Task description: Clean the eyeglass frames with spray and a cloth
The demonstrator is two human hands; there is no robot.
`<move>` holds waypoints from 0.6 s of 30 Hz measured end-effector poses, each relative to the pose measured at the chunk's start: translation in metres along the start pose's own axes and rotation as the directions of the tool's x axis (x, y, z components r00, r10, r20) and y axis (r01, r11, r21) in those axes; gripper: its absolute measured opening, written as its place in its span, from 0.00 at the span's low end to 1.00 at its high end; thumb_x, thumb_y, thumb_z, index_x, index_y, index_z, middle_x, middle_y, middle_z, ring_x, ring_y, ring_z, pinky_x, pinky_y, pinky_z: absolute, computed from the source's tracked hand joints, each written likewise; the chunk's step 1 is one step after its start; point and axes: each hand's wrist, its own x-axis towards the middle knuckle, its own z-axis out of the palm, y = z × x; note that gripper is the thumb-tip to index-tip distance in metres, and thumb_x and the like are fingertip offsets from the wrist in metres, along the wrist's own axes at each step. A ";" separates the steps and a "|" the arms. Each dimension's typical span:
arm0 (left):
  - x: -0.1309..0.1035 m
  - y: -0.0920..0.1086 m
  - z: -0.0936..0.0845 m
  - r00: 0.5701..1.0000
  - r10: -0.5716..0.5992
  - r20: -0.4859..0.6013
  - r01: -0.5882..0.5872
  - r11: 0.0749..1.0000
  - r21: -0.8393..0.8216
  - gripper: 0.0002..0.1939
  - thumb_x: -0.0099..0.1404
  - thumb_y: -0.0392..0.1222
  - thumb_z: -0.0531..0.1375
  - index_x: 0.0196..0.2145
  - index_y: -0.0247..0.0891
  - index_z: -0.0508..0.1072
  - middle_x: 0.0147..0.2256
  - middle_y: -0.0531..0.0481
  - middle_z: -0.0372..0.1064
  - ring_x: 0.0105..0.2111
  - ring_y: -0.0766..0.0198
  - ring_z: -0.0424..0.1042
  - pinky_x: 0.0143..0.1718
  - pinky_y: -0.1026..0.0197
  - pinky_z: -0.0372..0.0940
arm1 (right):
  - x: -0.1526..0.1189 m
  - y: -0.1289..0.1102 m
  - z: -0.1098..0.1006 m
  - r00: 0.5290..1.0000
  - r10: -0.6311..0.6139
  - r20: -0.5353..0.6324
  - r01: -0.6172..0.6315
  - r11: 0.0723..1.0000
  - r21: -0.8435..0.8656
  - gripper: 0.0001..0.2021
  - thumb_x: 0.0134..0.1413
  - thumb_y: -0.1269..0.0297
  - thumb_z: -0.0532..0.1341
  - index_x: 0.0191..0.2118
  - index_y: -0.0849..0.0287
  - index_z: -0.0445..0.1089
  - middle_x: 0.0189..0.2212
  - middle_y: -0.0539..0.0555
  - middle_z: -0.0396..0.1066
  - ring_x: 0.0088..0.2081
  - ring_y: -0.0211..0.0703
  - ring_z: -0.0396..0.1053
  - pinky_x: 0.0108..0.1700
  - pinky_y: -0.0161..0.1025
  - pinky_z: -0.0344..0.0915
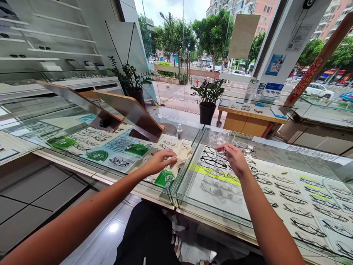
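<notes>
My left hand [163,162] is closed on the edge of a crumpled cream cloth [184,154], which rests on the glass counter top. Close behind the cloth stands a small white bottle [179,132] with a label. My right hand [235,158] pinches a pair of clear-framed eyeglasses [224,136], held just above the glass and angled away from me. Their thin, see-through outline is hard to pick out. Under the right hand, inside the case, lie dark-framed glasses [213,160].
The glass display case [174,198] holds rows of eyeglasses. Two tilted wood-edged mirrors [133,113] stand on the left part of the counter. Beyond it are a potted plant [206,110], a wooden display table [243,121] and a glass front facing the street.
</notes>
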 end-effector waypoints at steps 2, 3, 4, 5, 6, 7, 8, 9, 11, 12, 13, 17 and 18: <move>0.005 0.009 -0.005 0.992 0.011 -0.125 -0.019 0.998 -0.063 0.22 0.70 0.62 0.61 0.41 0.42 0.85 0.51 0.42 0.81 0.54 0.49 0.77 0.60 0.48 0.68 | 0.000 0.000 0.000 1.000 -0.006 0.004 0.006 1.000 -0.004 0.13 0.62 0.51 0.66 0.38 0.53 0.83 0.44 0.56 0.82 0.48 0.52 0.73 0.57 0.47 0.65; 0.008 0.016 -0.010 0.983 0.022 -0.183 -0.035 0.997 -0.070 0.22 0.70 0.62 0.61 0.43 0.43 0.85 0.53 0.42 0.80 0.56 0.49 0.76 0.62 0.47 0.67 | 0.000 0.000 0.000 1.000 -0.007 0.006 0.007 1.000 -0.004 0.13 0.62 0.51 0.66 0.38 0.53 0.83 0.44 0.56 0.82 0.49 0.52 0.73 0.57 0.47 0.65; 0.011 0.023 -0.016 0.971 0.038 -0.234 -0.054 0.997 -0.062 0.22 0.70 0.61 0.61 0.45 0.43 0.86 0.55 0.42 0.80 0.57 0.49 0.76 0.63 0.46 0.66 | 0.000 0.001 0.000 1.000 -0.008 0.007 0.008 1.000 -0.004 0.13 0.62 0.51 0.66 0.39 0.53 0.83 0.44 0.56 0.82 0.49 0.51 0.73 0.57 0.47 0.64; 0.016 0.032 -0.024 0.959 0.059 -0.279 -0.073 0.996 -0.042 0.22 0.70 0.61 0.62 0.46 0.44 0.86 0.55 0.42 0.80 0.57 0.49 0.75 0.64 0.45 0.65 | 0.001 0.001 0.000 1.000 -0.007 0.007 0.007 1.000 -0.002 0.13 0.62 0.51 0.66 0.39 0.53 0.83 0.44 0.56 0.82 0.49 0.51 0.73 0.57 0.46 0.64; 0.021 0.042 -0.032 0.948 0.075 -0.308 -0.088 0.996 -0.027 0.22 0.70 0.61 0.62 0.47 0.45 0.86 0.54 0.42 0.80 0.58 0.49 0.74 0.64 0.45 0.65 | 0.001 0.001 -0.001 1.000 -0.005 0.005 0.005 1.000 0.000 0.13 0.63 0.51 0.66 0.39 0.53 0.83 0.44 0.56 0.82 0.49 0.51 0.73 0.57 0.46 0.64; 0.026 0.052 -0.041 0.944 0.082 -0.321 -0.099 0.994 -0.035 0.22 0.69 0.62 0.63 0.47 0.45 0.86 0.53 0.42 0.81 0.58 0.48 0.74 0.64 0.45 0.65 | 0.001 0.002 -0.001 1.000 -0.002 0.003 0.002 1.000 0.003 0.13 0.63 0.50 0.66 0.39 0.53 0.83 0.44 0.56 0.82 0.49 0.51 0.73 0.57 0.46 0.64; 0.031 0.063 -0.049 0.943 0.078 -0.323 -0.106 0.992 -0.071 0.24 0.68 0.64 0.64 0.46 0.43 0.86 0.52 0.42 0.82 0.57 0.47 0.75 0.64 0.45 0.66 | 0.001 0.002 -0.001 1.000 0.000 0.002 0.000 1.000 0.005 0.13 0.63 0.50 0.66 0.39 0.53 0.83 0.44 0.56 0.82 0.49 0.51 0.74 0.57 0.46 0.64; 0.036 0.073 -0.058 0.946 0.050 -0.320 -0.096 0.987 -0.131 0.26 0.66 0.66 0.65 0.46 0.42 0.87 0.50 0.41 0.82 0.55 0.47 0.76 0.61 0.46 0.68 | 0.001 0.002 -0.001 1.000 0.001 0.000 -0.001 1.000 0.007 0.14 0.62 0.49 0.66 0.38 0.53 0.83 0.44 0.56 0.82 0.48 0.51 0.74 0.56 0.47 0.64; 0.047 0.092 -0.071 0.947 -0.030 -0.321 -0.061 0.961 -0.269 0.31 0.63 0.70 0.66 0.44 0.38 0.86 0.43 0.42 0.83 0.47 0.48 0.78 0.53 0.49 0.73 | 0.001 0.003 -0.002 1.000 0.002 -0.002 -0.002 1.000 0.009 0.14 0.62 0.49 0.66 0.38 0.54 0.82 0.44 0.56 0.83 0.48 0.50 0.74 0.55 0.47 0.64; 0.051 0.101 -0.075 0.942 -0.062 -0.331 -0.056 0.941 -0.334 0.32 0.61 0.71 0.66 0.44 0.37 0.85 0.39 0.42 0.82 0.43 0.49 0.79 0.48 0.51 0.74 | 0.001 0.002 -0.002 1.000 0.001 -0.003 -0.001 1.000 0.009 0.14 0.62 0.49 0.66 0.38 0.54 0.82 0.44 0.57 0.83 0.48 0.50 0.74 0.55 0.47 0.64; 0.056 0.108 -0.077 0.941 -0.085 -0.327 -0.054 0.918 -0.393 0.33 0.60 0.71 0.67 0.43 0.37 0.85 0.36 0.43 0.81 0.40 0.51 0.78 0.43 0.54 0.74 | 0.001 0.002 -0.002 1.000 0.000 -0.003 0.000 1.000 0.009 0.14 0.62 0.50 0.66 0.39 0.54 0.82 0.44 0.57 0.83 0.48 0.50 0.75 0.55 0.47 0.64; 0.070 0.126 -0.070 0.957 -0.124 -0.264 -0.044 0.834 -0.550 0.30 0.60 0.69 0.68 0.43 0.38 0.78 0.29 0.49 0.75 0.29 0.60 0.74 0.28 0.62 0.67 | 0.001 0.001 -0.002 1.000 -0.017 -0.010 0.017 1.000 0.011 0.14 0.62 0.50 0.66 0.38 0.54 0.81 0.44 0.57 0.83 0.48 0.50 0.75 0.54 0.47 0.65; 0.074 0.128 -0.064 0.963 -0.125 -0.241 -0.038 0.817 -0.575 0.28 0.61 0.68 0.67 0.43 0.39 0.76 0.28 0.50 0.73 0.27 0.61 0.73 0.26 0.63 0.66 | 0.001 0.001 -0.001 1.000 -0.020 -0.009 0.020 1.000 0.011 0.14 0.62 0.50 0.66 0.38 0.54 0.81 0.44 0.57 0.83 0.48 0.50 0.75 0.54 0.47 0.65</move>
